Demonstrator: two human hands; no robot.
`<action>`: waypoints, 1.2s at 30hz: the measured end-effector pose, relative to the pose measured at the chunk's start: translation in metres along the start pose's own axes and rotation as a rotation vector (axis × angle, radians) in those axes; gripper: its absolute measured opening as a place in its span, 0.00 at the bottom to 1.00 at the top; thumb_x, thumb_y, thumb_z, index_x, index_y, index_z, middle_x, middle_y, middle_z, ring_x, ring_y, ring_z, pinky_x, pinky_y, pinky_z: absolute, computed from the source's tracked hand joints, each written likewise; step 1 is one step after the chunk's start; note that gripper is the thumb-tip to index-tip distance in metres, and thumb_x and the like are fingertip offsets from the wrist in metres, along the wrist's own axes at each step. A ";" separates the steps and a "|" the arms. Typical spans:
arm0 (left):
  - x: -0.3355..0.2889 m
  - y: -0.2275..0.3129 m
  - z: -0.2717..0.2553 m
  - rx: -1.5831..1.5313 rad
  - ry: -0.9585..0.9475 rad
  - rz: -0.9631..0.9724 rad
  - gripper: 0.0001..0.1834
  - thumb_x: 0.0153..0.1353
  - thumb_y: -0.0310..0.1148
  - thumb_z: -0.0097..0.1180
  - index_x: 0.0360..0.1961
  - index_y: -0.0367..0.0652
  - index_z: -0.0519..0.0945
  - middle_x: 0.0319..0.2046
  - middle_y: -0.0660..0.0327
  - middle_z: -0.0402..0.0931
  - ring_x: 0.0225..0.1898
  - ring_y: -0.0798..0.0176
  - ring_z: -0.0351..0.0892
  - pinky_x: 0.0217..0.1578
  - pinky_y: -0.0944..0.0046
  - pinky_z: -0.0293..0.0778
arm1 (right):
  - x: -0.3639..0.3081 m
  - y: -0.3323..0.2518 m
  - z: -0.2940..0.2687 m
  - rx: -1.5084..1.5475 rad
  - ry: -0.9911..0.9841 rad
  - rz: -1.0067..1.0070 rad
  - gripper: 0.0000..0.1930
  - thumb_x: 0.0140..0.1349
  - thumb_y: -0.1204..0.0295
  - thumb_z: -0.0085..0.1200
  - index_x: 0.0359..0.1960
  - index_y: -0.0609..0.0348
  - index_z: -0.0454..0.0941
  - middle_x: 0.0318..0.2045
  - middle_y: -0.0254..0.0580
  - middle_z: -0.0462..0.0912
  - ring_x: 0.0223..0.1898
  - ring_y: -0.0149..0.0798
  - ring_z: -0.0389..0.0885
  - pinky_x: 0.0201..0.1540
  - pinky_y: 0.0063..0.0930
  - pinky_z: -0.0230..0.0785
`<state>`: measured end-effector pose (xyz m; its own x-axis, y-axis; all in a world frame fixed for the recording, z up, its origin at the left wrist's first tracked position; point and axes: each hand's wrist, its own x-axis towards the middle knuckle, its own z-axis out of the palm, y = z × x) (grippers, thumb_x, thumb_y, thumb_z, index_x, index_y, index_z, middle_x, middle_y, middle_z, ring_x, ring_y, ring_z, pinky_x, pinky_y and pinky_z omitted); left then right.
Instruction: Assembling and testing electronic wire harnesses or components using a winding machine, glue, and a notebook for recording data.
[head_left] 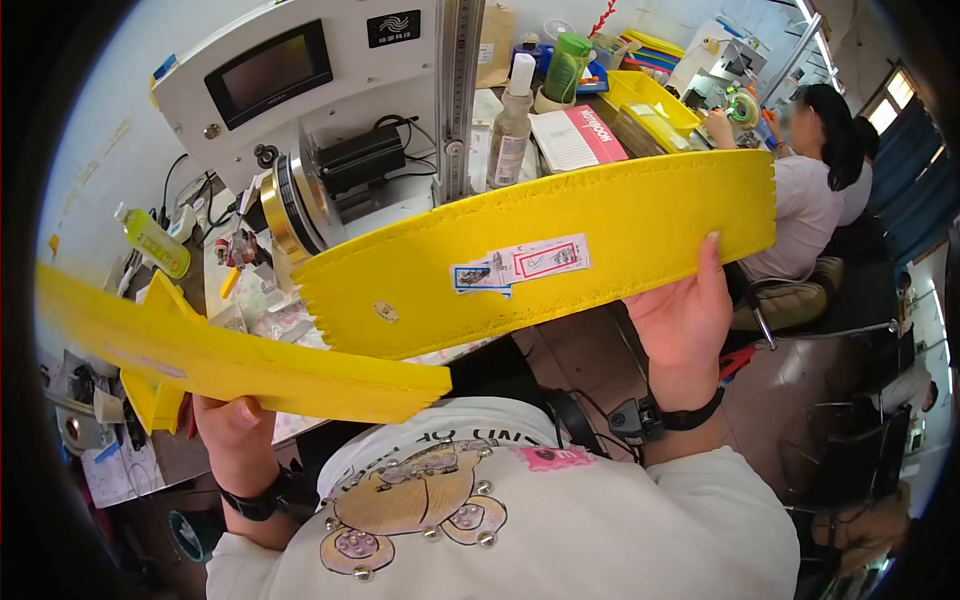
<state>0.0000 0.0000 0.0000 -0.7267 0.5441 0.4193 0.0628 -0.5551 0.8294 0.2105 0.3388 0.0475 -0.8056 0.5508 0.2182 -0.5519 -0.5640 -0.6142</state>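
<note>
My right hand point(685, 318) grips a long yellow tray-like piece point(620, 215) by its lower edge, thumb on the broad face. That face is turned toward me, with jagged short ends and printed stickers point(522, 264) near its middle. In my left hand point(238, 432) is a second long yellow piece point(300, 375), seen nearly edge-on and tilted, its far end reaching past the left side. It overlaps the lower left corner of the first piece; I cannot tell if they touch. Most of my left fingers are hidden behind it.
Behind stands a white machine point(370, 60) with a dark screen and gold-rimmed wheel point(290, 205). The cluttered bench holds a spray bottle point(511, 120), a green-lidded cup point(566, 68), a yellow bin point(650, 95) and a green drink bottle point(152, 240). A seated person point(800, 200) works at the right.
</note>
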 end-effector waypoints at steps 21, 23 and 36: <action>0.019 -0.008 0.025 -0.216 -0.071 -0.191 0.27 0.48 0.34 0.65 0.50 0.36 0.72 0.47 0.48 0.73 0.47 0.52 0.76 0.49 0.54 0.72 | 0.012 -0.037 0.032 -0.607 -1.105 -0.680 0.03 0.56 0.70 0.57 0.25 0.49 0.80 0.44 0.49 0.69 0.58 0.67 0.60 0.59 0.53 0.58; 0.034 0.003 0.047 -0.255 -0.231 -0.297 0.29 0.48 0.35 0.66 0.51 0.33 0.72 0.48 0.39 0.71 0.46 0.47 0.76 0.47 0.52 0.74 | 0.003 -0.037 0.039 -0.608 -1.062 -0.641 0.03 0.56 0.70 0.56 0.25 0.49 0.80 0.43 0.49 0.71 0.57 0.67 0.61 0.59 0.54 0.58; 0.060 -0.003 0.093 -0.367 -0.466 -0.397 0.32 0.50 0.35 0.63 0.54 0.28 0.68 0.57 0.28 0.55 0.52 0.33 0.69 0.41 0.45 0.76 | 0.010 -0.026 0.052 -0.810 -0.978 -0.883 0.02 0.49 0.70 0.59 0.24 0.50 0.79 0.37 0.42 0.79 0.53 0.64 0.66 0.53 0.49 0.64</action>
<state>0.0199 0.0931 0.0573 -0.2744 0.9157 0.2937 -0.4394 -0.3911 0.8087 0.2059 0.3267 0.1049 -0.2973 -0.2681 0.9163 -0.9121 0.3636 -0.1896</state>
